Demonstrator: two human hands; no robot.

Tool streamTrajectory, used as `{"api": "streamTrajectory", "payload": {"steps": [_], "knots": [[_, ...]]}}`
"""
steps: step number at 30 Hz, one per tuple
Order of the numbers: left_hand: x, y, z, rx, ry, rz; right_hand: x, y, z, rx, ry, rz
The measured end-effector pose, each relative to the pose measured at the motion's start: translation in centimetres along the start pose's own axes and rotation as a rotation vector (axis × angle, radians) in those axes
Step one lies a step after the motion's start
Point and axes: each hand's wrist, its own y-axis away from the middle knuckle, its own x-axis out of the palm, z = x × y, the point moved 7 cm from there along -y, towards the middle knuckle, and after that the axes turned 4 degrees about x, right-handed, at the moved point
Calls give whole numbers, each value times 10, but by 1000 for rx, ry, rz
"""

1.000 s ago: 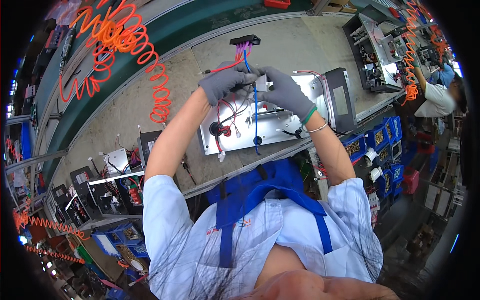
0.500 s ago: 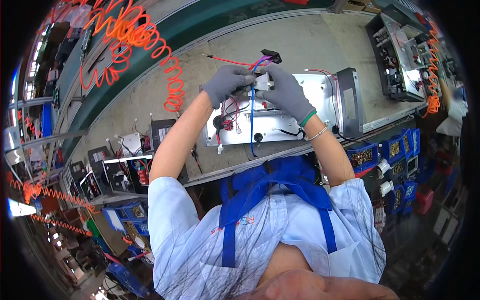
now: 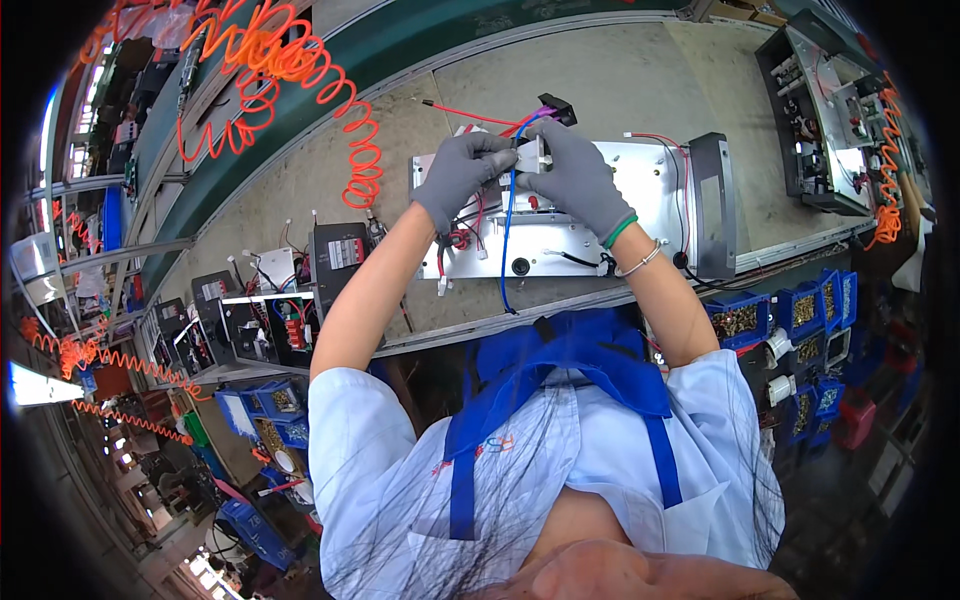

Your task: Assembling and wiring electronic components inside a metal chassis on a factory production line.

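Both my hands wear grey gloves and meet over a silver metal chassis plate [image 3: 640, 215] on the bench. With thumb and fingers, my right hand [image 3: 575, 182] grips a small white block-shaped part [image 3: 530, 155] from its right side. My left hand [image 3: 460, 178] is closed in a pinch at the left edge of that part; what lies between its fingertips is hidden. A blue wire [image 3: 507, 230] hangs between the hands to the plate's front edge. Just beyond the fingers lies a black connector [image 3: 557, 110] with purple wires, beside a red cable [image 3: 465, 114].
A dark grey panel [image 3: 712, 205] stands at the plate's right end. Farther right sits an opened device chassis [image 3: 820, 120]. Several part-built units [image 3: 265, 310] stand at the left. Orange coiled hoses [image 3: 362, 150] hang at the left; blue screw bins [image 3: 738, 318] sit below the bench's right edge.
The whole view has shifted slightly, so the bench appears a little farther right. Both hands stay at the white part, with only slight finger movement.
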Motion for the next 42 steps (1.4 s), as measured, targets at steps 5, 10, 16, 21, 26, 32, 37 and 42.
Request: {"api": "streamTrajectory", "payload": {"steps": [5,10,16,21,26,32,37,42], "knots": [[3,7,-4,75,32,-108,-4,5,8,18,51,36],[9,9,-9,172,75,-67,0,2,2,7,-68,62],[9,5,0,231,58,-32,3,0,14,62,-21,51],[14,5,10,180,182,-26,8,-2,7,-8,-159,121],[15,8,5,250,139,-47,10,-2,7,1,-198,123],[13,14,-7,407,-8,-33,9,-3,15,-128,-125,103],[8,12,-8,455,-142,44,12,-1,17,27,-252,186],[4,12,-16,557,-321,18,11,-1,16,23,-242,176]]}}
